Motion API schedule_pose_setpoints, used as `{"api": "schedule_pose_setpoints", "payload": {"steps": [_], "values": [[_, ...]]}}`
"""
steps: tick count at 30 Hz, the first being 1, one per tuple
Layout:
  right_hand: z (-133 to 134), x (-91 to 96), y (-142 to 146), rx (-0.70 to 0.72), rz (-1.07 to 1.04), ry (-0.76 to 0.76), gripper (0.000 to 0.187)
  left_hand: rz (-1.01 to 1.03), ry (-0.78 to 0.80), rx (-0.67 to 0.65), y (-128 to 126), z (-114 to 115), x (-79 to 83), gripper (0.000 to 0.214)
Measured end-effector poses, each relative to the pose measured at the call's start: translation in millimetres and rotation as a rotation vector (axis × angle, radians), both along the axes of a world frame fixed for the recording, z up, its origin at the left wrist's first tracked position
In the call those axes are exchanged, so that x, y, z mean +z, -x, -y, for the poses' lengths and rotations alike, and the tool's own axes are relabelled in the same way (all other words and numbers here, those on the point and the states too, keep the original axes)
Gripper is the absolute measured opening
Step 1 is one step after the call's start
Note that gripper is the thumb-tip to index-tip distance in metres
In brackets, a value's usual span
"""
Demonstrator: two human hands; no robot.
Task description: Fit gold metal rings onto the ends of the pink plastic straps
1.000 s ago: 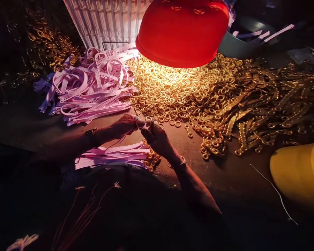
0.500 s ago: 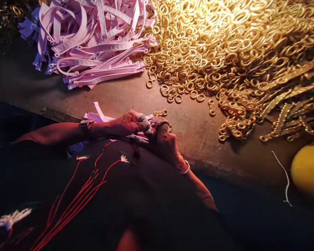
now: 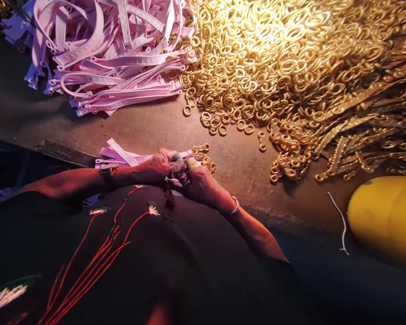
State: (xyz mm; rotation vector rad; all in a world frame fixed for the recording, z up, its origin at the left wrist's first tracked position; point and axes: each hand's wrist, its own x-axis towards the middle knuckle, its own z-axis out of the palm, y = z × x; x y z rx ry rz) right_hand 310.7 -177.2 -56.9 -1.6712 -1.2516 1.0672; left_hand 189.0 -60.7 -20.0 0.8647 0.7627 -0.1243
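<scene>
Near the table's front edge, my left hand (image 3: 160, 163) and my right hand (image 3: 205, 183) meet with fingers closed, close against my body. Grey coverings (image 3: 178, 166) wrap some of the left fingertips. A pale pink strap end (image 3: 173, 182) pokes out below the fingertips, pinched between the two hands; most of that strap is hidden. Just behind my left hand lie several loose pink straps (image 3: 122, 155). Beyond my right fingers sits a small cluster of gold ring links (image 3: 206, 162).
A large heap of pink straps (image 3: 122, 58) lies at the back left. Beside it spreads a big pile of gold rings (image 3: 237, 81), with gold chain strips (image 3: 352, 126) at right. A yellow cylinder (image 3: 385, 216) and a white string (image 3: 340, 221) are at the right edge.
The view has shifted, so the piles sit further left and more of the yellow cylinder shows. My hands stay together; my right hand has turned and a pink strap end now shows below the fingers.
</scene>
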Motion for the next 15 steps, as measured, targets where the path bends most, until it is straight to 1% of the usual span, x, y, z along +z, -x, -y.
{"api": "schedule_pose_setpoints", "payload": {"steps": [2,4,6,8,10,12,14,15], "values": [[-5,-0.4,-8,0.102,0.12,-0.015,0.032,-0.005,-0.034,0.008,-4,-3,-3.5,0.03],[-7,-0.1,-16,0.162,0.271,-0.025,0.026,0.0,-0.137,0.024,-8,-8,-8.5,0.031],[-7,-1.2,-23,0.176,0.385,-0.041,0.024,0.02,-0.263,0.017,-12,-13,-14.9,0.031],[-4,-5.4,-32,0.145,0.46,-0.072,0.026,0.04,-0.398,-0.026,-17,-16,-21.9,0.03],[-1,-12.3,-46,0.071,0.519,-0.09,0.029,0.061,-0.553,-0.077,-20,-14,-29.2,0.028],[4,-19.3,-67,-0.066,0.586,-0.061,0.034,0.096,-0.724,-0.145,-20,-9,-36.4,0.025],[10,-24.8,-92,-0.257,0.689,0.047,0.036,0.156,-0.877,-0.23,-18,-2,-43.6,0.023],[13,-27.1,-104,-0.353,0.751,0.13,0.035,0.184,-0.942,-0.259,-16,0,-47.2,0.023]]}}
